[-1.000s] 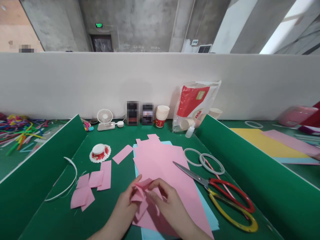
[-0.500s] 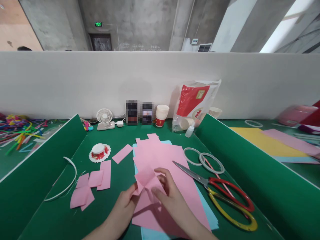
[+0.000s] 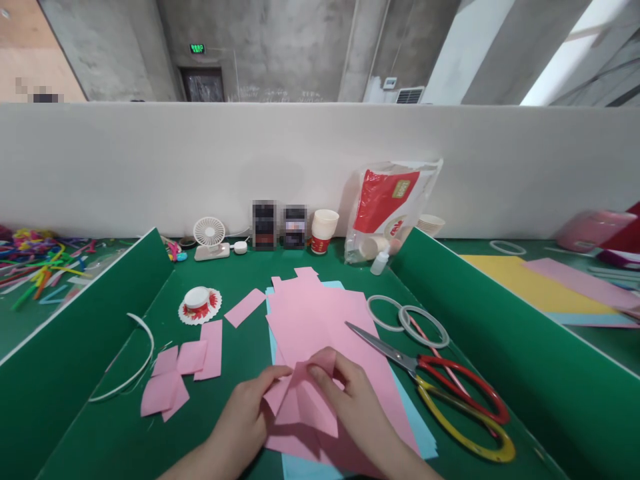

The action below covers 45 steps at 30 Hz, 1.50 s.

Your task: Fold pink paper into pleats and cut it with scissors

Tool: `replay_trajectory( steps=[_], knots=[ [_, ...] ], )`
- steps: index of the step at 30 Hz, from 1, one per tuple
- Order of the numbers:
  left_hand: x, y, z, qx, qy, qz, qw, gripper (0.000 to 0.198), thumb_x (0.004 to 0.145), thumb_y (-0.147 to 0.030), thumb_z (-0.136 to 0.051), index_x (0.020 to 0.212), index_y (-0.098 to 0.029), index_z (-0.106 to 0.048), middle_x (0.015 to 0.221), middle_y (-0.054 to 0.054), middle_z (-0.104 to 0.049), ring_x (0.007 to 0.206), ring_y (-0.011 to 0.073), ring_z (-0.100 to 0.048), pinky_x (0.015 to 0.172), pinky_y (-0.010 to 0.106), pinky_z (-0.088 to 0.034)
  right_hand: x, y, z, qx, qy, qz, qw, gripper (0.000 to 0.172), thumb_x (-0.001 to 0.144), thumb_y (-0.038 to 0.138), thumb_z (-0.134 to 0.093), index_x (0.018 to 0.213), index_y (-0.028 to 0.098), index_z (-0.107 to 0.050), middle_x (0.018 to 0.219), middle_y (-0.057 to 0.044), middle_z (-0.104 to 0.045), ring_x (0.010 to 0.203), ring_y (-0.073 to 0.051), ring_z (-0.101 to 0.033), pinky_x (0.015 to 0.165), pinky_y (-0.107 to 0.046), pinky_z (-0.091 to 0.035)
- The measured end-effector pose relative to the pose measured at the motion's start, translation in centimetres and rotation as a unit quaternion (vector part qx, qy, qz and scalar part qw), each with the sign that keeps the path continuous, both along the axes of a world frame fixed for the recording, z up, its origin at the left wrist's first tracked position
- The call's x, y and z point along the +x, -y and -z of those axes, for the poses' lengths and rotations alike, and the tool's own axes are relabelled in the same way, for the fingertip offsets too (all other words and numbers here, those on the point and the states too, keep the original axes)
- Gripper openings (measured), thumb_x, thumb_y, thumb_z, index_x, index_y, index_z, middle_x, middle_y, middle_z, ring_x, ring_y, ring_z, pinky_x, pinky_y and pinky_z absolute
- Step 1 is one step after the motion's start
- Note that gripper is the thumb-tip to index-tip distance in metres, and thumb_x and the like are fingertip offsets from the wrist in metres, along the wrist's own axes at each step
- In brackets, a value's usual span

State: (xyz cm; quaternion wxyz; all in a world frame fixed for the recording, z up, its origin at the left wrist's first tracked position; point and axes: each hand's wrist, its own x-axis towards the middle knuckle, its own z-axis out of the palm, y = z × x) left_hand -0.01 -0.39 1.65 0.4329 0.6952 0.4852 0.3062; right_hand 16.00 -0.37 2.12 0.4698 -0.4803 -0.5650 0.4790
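Fingers of left hand [image 3: 246, 408] and right hand [image 3: 347, 388] pinch folded pink paper [image 3: 315, 408], which uneven tugging could tear.

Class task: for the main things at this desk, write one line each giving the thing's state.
Pink piece: creased, partly folded
Left hand: pinching this piece
Right hand: pinching its other side
Scissors: blades together, unheld
Grey rings: overlapping
Red-and-white cup: upright
Fan: upright; running or not, unclear
Plastic bag: standing at a slant
White strip: curved
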Motion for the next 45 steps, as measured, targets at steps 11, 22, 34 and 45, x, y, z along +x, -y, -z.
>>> replay_trajectory(
  steps=[11,22,34,45],
  knots=[
    [0.3,-0.3,-1.2,-0.280,0.217,0.012,0.935,0.039,0.068,-0.038,-0.060,0.096,-0.012,-0.064,0.079,0.007,-0.069,0.071,0.0209,-0.060,0.066,0.028,-0.043,0.6,-1.0,0.0,-0.145,-0.136,-0.070,0.978,0.024,0.068,0.035,-0.058,0.080,0.015,-0.058,0.076,-0.004,-0.061,0.071,-0.019,-0.056,0.066,-0.031,-0.043],
    [0.5,-0.1,-1.2,-0.408,0.383,-0.064,0.826,0.012,0.067,-0.025,-0.066,0.068,-0.013,-0.068,0.066,0.005,-0.070,0.063,0.0145,-0.062,0.062,0.021,-0.046,0.4,-1.0,0.9,-0.161,-0.124,0.046,0.978,0.039,0.059,0.039,-0.065,0.092,0.021,-0.054,0.092,-0.006,-0.058,0.089,-0.022,-0.052,0.074,-0.034,-0.040],
    [0.9,-0.1,-0.9,-0.402,0.429,-0.026,0.809,0.019,0.069,-0.016,-0.064,0.087,-0.011,-0.067,0.081,0.011,-0.070,0.083,0.0226,-0.062,0.078,0.031,-0.044,0.1,-0.6,0.2,-0.113,-0.144,0.041,0.982,0.031,0.069,0.036,-0.056,0.092,0.025,-0.038,0.056,0.008,-0.037,0.053,-0.011,-0.039,0.051,-0.021,-0.030],
    [1.0,0.5,-0.7,-0.379,0.420,-0.032,0.824,0.031,0.065,-0.021,-0.067,0.095,-0.012,-0.064,0.085,0.011,-0.070,0.077,0.0219,-0.063,0.067,0.028,-0.045,0.3,-0.3,0.1,0.030,0.041,0.028,0.998,0.013,0.079,0.027,-0.043,0.074,0.020,-0.052,0.069,-0.001,-0.052,0.065,-0.015,-0.050,0.060,-0.025,-0.041]
  ],
)
